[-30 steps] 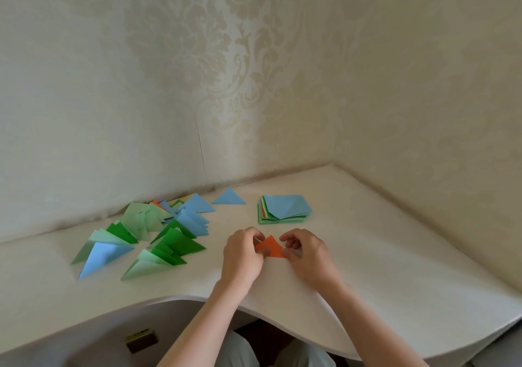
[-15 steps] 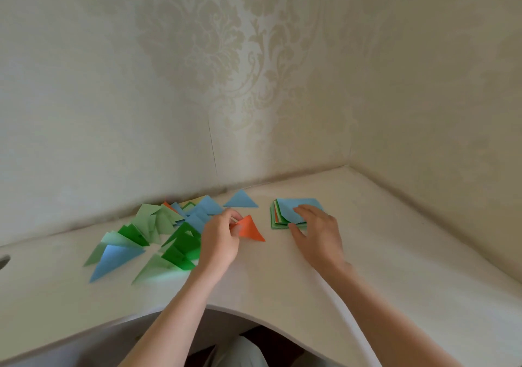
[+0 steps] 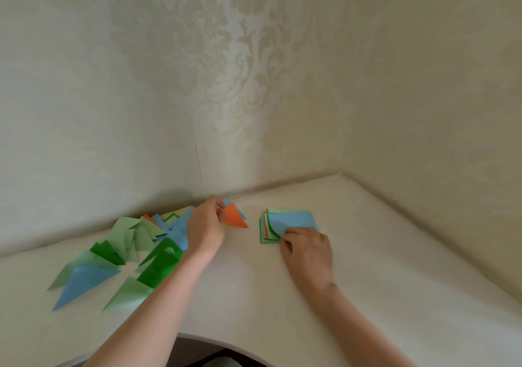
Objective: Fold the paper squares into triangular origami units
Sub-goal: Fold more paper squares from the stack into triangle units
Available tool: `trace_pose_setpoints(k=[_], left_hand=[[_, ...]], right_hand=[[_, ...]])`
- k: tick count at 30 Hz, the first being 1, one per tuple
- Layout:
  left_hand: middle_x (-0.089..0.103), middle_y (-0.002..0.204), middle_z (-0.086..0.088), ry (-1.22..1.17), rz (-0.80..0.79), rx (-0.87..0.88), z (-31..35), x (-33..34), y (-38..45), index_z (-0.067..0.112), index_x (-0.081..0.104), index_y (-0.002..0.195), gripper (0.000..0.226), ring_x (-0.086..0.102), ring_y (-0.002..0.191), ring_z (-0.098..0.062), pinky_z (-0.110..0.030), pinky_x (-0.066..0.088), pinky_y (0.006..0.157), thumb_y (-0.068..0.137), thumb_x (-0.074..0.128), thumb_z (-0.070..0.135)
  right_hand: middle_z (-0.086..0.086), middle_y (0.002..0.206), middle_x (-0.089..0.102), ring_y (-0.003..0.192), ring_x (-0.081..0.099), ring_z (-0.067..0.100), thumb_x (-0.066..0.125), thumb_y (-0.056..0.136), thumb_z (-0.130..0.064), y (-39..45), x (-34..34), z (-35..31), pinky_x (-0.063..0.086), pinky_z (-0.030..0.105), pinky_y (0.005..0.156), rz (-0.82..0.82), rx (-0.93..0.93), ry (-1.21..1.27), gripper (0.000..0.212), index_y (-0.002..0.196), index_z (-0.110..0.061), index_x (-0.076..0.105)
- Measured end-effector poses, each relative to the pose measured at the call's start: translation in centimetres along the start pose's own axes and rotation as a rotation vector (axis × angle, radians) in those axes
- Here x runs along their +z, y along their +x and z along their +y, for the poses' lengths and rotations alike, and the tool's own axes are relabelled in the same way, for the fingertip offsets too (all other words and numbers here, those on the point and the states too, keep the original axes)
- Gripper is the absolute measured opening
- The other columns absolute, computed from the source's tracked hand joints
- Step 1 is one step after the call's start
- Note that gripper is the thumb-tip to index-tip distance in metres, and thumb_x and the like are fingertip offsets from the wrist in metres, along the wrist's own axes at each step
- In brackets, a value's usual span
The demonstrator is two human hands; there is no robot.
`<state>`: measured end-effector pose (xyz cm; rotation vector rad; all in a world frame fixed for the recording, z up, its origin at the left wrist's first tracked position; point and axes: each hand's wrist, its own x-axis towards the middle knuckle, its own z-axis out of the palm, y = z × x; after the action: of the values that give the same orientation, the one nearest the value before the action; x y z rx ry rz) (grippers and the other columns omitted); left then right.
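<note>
the orange triangular unit (image 3: pixel 234 216) is pinched at its left corner in the left hand (image 3: pixel 205 229), fingers and thumb curled onto the paper; that grip is closed on it. the unit is held at the back of the bench (image 3: pixel 381 267), close to the wall, its long point aimed right and down, partly covering a blue triangle (image 3: pixel 240 212) behind it. whether the unit touches the surface cannot be told.

to its right, well apart from the pile, lies the stack of paper squares (image 3: pixel 285 225): a blue sheet on top, pale green, orange and darker green edges fanned out at the left side. the right hand (image 3: pixel 309 250) rests at the stack's near edge, fingertips curled onto the lower left corner of the top blue sheet (image 3: pixel 293 219), which lifts and curves there; this grip is pinching that sheet.

to the left of the left hand spreads the pile of folded triangles (image 3: pixel 135 248): pale green, dark green and blue ones overlapping, with a large blue triangle (image 3: pixel 82 282) nearest the bench's front edge.

patterned cream wallpaper (image 3: pixel 254 69) covers both walls meeting in the corner behind the bench.
</note>
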<state>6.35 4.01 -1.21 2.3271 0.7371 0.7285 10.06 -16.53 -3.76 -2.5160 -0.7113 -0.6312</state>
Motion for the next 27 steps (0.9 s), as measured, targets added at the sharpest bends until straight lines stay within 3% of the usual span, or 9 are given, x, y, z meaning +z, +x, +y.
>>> trace_pose_setpoints(k=[3, 7, 13, 18, 22, 27], left_hand=[[0.065, 0.097, -0.003, 0.063, 0.029, 0.042, -0.3, 0.7, -0.2, 0.016, 0.061, 0.094, 0.011, 0.059, 0.091, -0.025, -0.035, 0.045, 0.072, 0.086, 0.060, 0.009], [0.062, 0.105, -0.006, 0.253, 0.046, 0.123, -1.1, 1.3, -0.5, 0.016, 0.063, 0.101, 0.015, 0.052, 0.098, -0.028, -0.036, 0.041, 0.079, 0.087, 0.062, 0.010], [0.061, 0.098, -0.004, -0.097, 0.116, 0.245, 1.2, 0.3, -3.9, 0.012, 0.065, 0.094, 0.017, 0.055, 0.089, -0.023, -0.034, 0.047, 0.077, 0.089, 0.054, 0.001], [0.059, 0.098, 0.004, -0.203, 0.005, 0.392, 2.9, 0.7, -9.4, 0.017, 0.062, 0.098, 0.019, 0.055, 0.092, -0.014, -0.026, 0.047, 0.081, 0.086, 0.058, 0.003], [0.056, 0.102, 0.006, -0.233, -0.090, 0.346, 2.2, 1.6, -11.5, 0.018, 0.061, 0.104, 0.024, 0.055, 0.098, -0.012, -0.028, 0.048, 0.087, 0.086, 0.057, 0.004], [0.056, 0.105, 0.007, -0.269, -0.115, 0.342, 1.8, 1.3, -12.1, 0.018, 0.059, 0.109, 0.028, 0.054, 0.101, -0.010, -0.027, 0.047, 0.089, 0.084, 0.059, 0.005]], right_hand=[[-0.012, 0.071, 0.068, 0.070, 0.064, 0.016, 0.081, 0.066, -0.029, -0.1, 0.0, 0.2, 0.044, 0.028, 0.062, -0.013, -0.003, -0.005, 0.013, 0.061, -0.026, 0.069], [-0.012, 0.080, 0.069, 0.080, 0.064, 0.018, 0.066, 0.079, -0.035, -0.3, 0.1, 0.5, 0.041, 0.030, 0.066, -0.030, 0.007, 0.022, 0.015, 0.070, -0.025, 0.071], [-0.014, 0.112, 0.065, 0.109, 0.052, 0.016, 0.051, 0.094, -0.039, 0.2, -1.0, 0.7, 0.036, 0.034, 0.088, -0.175, 0.058, 0.078, 0.026, 0.099, -0.026, 0.072], [-0.008, 0.095, 0.071, 0.091, 0.060, 0.025, 0.064, 0.085, -0.032, 0.0, -1.5, 0.5, 0.042, 0.036, 0.076, -0.009, 0.085, 0.135, 0.016, 0.085, -0.021, 0.076], [-0.011, 0.083, 0.069, 0.076, 0.058, 0.023, 0.073, 0.079, -0.025, -0.9, -3.4, 0.2, 0.041, 0.034, 0.066, 0.147, -0.016, 0.085, 0.005, 0.075, -0.023, 0.074], [-0.012, 0.079, 0.069, 0.072, 0.058, 0.021, 0.076, 0.076, -0.023, -3.1, -5.8, 0.3, 0.041, 0.032, 0.065, 0.224, -0.105, 0.051, 0.006, 0.071, -0.023, 0.073]])
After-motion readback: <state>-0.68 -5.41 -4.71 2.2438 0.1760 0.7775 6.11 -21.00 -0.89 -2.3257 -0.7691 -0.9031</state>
